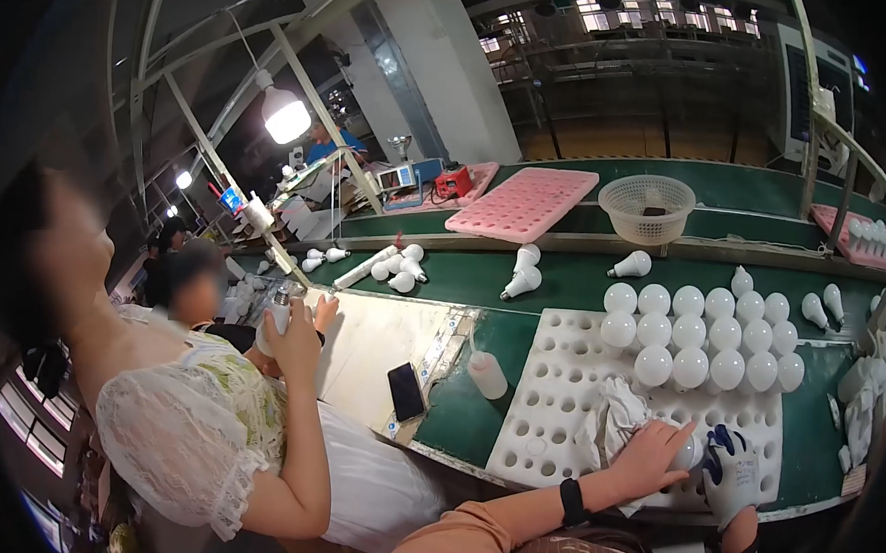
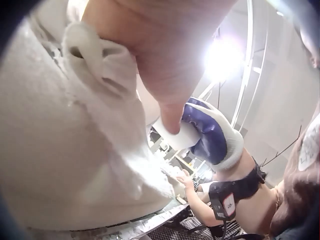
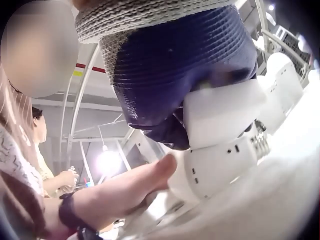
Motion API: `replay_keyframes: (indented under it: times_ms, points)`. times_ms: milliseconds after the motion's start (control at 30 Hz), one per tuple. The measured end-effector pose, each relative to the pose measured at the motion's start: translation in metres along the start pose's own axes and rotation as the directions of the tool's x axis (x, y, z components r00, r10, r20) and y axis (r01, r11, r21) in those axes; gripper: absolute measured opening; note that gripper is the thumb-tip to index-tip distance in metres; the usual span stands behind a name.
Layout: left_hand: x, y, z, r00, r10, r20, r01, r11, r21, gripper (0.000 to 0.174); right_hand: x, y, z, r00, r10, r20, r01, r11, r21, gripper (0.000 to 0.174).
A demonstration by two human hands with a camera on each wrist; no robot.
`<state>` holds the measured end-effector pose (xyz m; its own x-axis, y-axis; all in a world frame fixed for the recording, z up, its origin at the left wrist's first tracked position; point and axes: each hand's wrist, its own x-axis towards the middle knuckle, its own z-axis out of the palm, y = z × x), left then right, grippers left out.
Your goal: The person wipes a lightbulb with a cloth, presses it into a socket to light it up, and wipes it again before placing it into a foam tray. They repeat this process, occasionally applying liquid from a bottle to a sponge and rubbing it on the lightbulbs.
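My bare left hand (image 1: 651, 456) has its thumb and fingers about the round end of a white light bulb (image 1: 690, 452). In the left wrist view its thumb presses a white surface (image 2: 181, 136) beside the blue glove. My right hand (image 1: 731, 477), in a white glove with blue coated fingers, grips from the other side; in the right wrist view the glove (image 3: 175, 75) curls round a white cylindrical piece (image 3: 225, 112). Just under that lies a slotted bulb body (image 3: 215, 170), fingers of the left hand at its dome. A crumpled white cloth (image 1: 618, 416) lies beside my left hand.
Several rows of bulbs (image 1: 690, 335) stand in the white foam tray (image 1: 531, 406). Left of it are a squeeze bottle (image 1: 488, 376) and a phone (image 1: 406, 392). Behind are loose bulbs (image 1: 523, 281), a pink tray (image 1: 522, 203) and a basket (image 1: 647, 212). Another person (image 1: 195, 414) works at left.
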<state>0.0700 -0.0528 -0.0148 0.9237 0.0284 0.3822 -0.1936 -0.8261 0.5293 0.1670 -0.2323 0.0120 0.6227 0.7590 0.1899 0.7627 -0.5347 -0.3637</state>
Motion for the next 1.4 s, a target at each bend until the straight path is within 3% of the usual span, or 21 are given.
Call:
replay_keyframes:
  times_ms: [133, 200, 233, 267, 333, 400, 500, 600, 667, 700, 767, 900, 933, 1000, 1033, 1100, 1133, 1200, 1267, 1333, 1400]
  points:
    - [0.001, 0.004, -0.006, 0.981, 0.186, -0.047, -0.181, 0.978, 0.101, 0.08, -0.007, 0.03, 0.006, 0.999, 0.04, -0.023, -0.043, 0.987, -0.157, 0.049]
    - [-0.002, 0.003, 0.002, 0.999, -0.033, -0.001, 0.033, 0.997, -0.066, 0.083, -0.01, 0.024, 0.004, 0.993, -0.017, -0.116, 0.012, 0.999, -0.044, 0.049]
    - [-0.001, 0.0, 0.003, 0.973, -0.132, 0.19, 0.137, 0.99, -0.016, 0.086, -0.011, 0.014, 0.001, 0.993, -0.04, -0.112, 0.044, 0.998, 0.035, 0.049]
    - [-0.001, -0.001, 0.005, 0.973, -0.132, 0.188, 0.137, 0.99, -0.014, 0.086, -0.012, 0.007, 0.0, 0.992, -0.062, -0.109, 0.074, 0.991, 0.115, 0.049]
    - [-0.003, -0.001, 0.007, 0.999, 0.029, 0.043, -0.025, 0.995, -0.094, 0.084, -0.013, 0.016, 0.007, 0.993, -0.095, -0.068, 0.103, 0.986, 0.13, 0.049]
    - [-0.004, -0.001, 0.005, 0.998, 0.055, 0.031, -0.052, 0.996, -0.077, 0.081, -0.007, 0.029, 0.01, 0.991, -0.129, -0.03, 0.132, 0.982, 0.137, 0.049]
    - [-0.01, -0.002, -0.005, 0.995, 0.086, -0.047, -0.09, 0.993, -0.079, 0.078, 0.0, 0.05, 0.01, 0.999, 0.04, -0.025, -0.041, 0.998, -0.042, 0.054]
    - [-0.022, -0.012, -0.032, 0.978, -0.043, -0.203, -0.004, 0.975, -0.224, 0.073, 0.007, 0.028, 0.003, 0.991, -0.005, -0.133, -0.023, 0.978, -0.209, 0.061]
    - [-0.032, -0.012, -0.068, 0.943, -0.241, -0.23, 0.14, 0.913, -0.384, 0.068, 0.018, -0.004, -0.005, 0.994, -0.007, -0.106, -0.009, 0.989, -0.15, 0.066]
    - [-0.036, -0.015, -0.077, 0.944, -0.239, -0.228, 0.138, 0.913, -0.384, 0.068, 0.026, -0.02, 0.0, 0.997, -0.051, -0.063, 0.049, 0.998, -0.039, 0.066]
    - [-0.046, -0.029, -0.091, 0.86, -0.362, -0.359, 0.042, 0.752, -0.657, 0.06, 0.04, -0.044, 0.019, 0.995, -0.1, -0.027, 0.102, 0.992, 0.079, 0.066]
    - [-0.068, -0.044, -0.113, 0.806, -0.416, -0.42, 0.157, 0.836, -0.526, 0.053, 0.068, -0.08, 0.064, 0.945, -0.24, 0.222, 0.245, 0.97, 0.006, 0.051]
    - [-0.072, -0.041, -0.12, 0.788, -0.41, -0.459, 0.196, 0.874, -0.445, 0.05, 0.07, -0.078, 0.069, 0.941, -0.3, 0.159, 0.311, 0.949, -0.047, 0.048]
    - [-0.081, -0.043, -0.126, 0.766, -0.402, -0.501, 0.236, 0.902, -0.362, 0.047, 0.079, -0.076, 0.054, 0.95, -0.193, 0.247, 0.171, 0.98, 0.105, 0.047]
    - [-0.088, -0.047, -0.124, 0.744, -0.407, -0.53, 0.256, 0.906, -0.337, 0.045, 0.076, -0.077, 0.044, 0.949, -0.194, 0.25, 0.173, 0.98, 0.102, 0.047]
    - [-0.094, -0.048, -0.124, 0.684, -0.477, -0.553, 0.331, 0.877, -0.348, 0.041, 0.073, -0.077, 0.021, 0.984, 0.006, 0.179, -0.083, 0.9, 0.427, 0.05]
    - [-0.093, -0.045, -0.124, 0.676, -0.484, -0.556, 0.334, 0.873, -0.354, 0.041, 0.069, -0.083, 0.01, 0.983, 0.001, 0.186, -0.08, 0.903, 0.422, 0.05]
    - [-0.087, -0.037, -0.121, 0.7, -0.536, -0.472, 0.414, 0.843, -0.343, 0.038, 0.054, -0.11, -0.008, 0.933, -0.34, -0.119, 0.36, 0.861, 0.36, 0.052]
    - [-0.073, -0.031, -0.099, 0.733, -0.54, -0.414, 0.402, 0.835, -0.376, 0.034, 0.051, -0.132, 0.011, 0.909, -0.416, 0.015, 0.399, 0.883, 0.248, 0.069]
    - [-0.06, -0.026, -0.082, 0.707, -0.608, -0.361, 0.313, 0.727, -0.611, 0.031, 0.057, -0.131, 0.018, 0.898, -0.427, -0.103, 0.436, 0.839, 0.324, 0.073]
    - [-0.053, -0.023, -0.081, 0.773, -0.553, -0.311, 0.254, 0.719, -0.647, 0.031, 0.059, -0.134, -0.004, 0.899, -0.428, -0.093, 0.431, 0.827, 0.36, 0.068]
